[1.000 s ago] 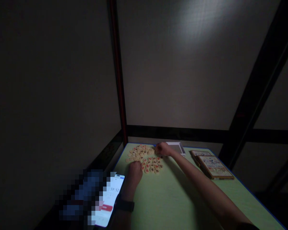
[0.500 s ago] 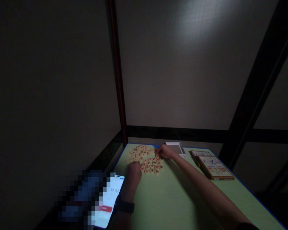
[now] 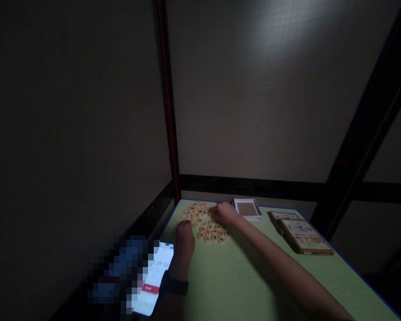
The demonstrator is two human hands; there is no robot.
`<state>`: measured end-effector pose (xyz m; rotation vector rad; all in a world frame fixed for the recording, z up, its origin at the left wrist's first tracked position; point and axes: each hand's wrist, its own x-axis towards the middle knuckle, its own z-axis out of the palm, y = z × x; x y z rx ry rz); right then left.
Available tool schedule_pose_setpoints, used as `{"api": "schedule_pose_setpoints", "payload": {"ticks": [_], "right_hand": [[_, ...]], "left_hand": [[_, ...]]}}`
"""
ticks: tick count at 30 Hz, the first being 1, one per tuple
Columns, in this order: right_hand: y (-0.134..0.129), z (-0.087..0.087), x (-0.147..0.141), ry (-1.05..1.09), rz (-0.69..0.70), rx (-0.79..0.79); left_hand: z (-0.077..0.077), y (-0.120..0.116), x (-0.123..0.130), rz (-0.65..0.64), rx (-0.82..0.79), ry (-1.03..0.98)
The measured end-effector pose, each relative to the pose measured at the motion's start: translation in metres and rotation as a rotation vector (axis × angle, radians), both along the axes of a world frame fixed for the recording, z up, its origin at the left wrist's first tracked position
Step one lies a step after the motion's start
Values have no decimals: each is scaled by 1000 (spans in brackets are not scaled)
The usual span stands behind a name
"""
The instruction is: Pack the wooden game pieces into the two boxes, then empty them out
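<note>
Round wooden Chinese chess pieces with red and black characters lie in two groups on the green table. One heap [image 3: 195,211] is at the far left corner; a flatter cluster [image 3: 214,232] lies nearer. My right hand [image 3: 224,213] reaches in from the right between them, its fingers closed and pointing down on a piece at the heap's right side; the fingertips are partly hidden. My left hand [image 3: 185,236], with a dark band on the wrist, is curled at the near left edge of the heap. What its fingers hold, if anything, is hidden.
A shallow white open box [image 3: 247,208] stands at the back edge. Two flat printed boxes [image 3: 305,234] overlap on the right of the green table [image 3: 234,276]. A lit phone [image 3: 153,281] is at the left by my forearm. Walls rise behind and to the left.
My right hand has shifted slightly left toward the heap, baring more of the white box. My left hand has moved a little up and away from the near cluster. The view has shifted slightly.
</note>
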<state>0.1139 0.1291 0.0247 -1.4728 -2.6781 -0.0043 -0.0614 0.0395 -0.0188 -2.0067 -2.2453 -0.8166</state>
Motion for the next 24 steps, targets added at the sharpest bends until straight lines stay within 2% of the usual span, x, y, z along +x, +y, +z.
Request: {"api": "schedule_pose_setpoints", "payload": {"ticks": [4,9,15,20,24], "right_hand": [[-23,-4,-42,1,146,39],[-34,-11,-73,-35,221,38],[-35,-13,-73,-15,221,15],[-25,-11,-66,56,248,-71],[-17,-16,-63,160,258,-110]], "left_hand": [[5,-3,-3,65,31,37],[11,-10,-5,82,-72,123],[14,-15,1,29,-256,170],[18,-18,3,17,-270,175],[19,-17,5,18,-282,157]]}}
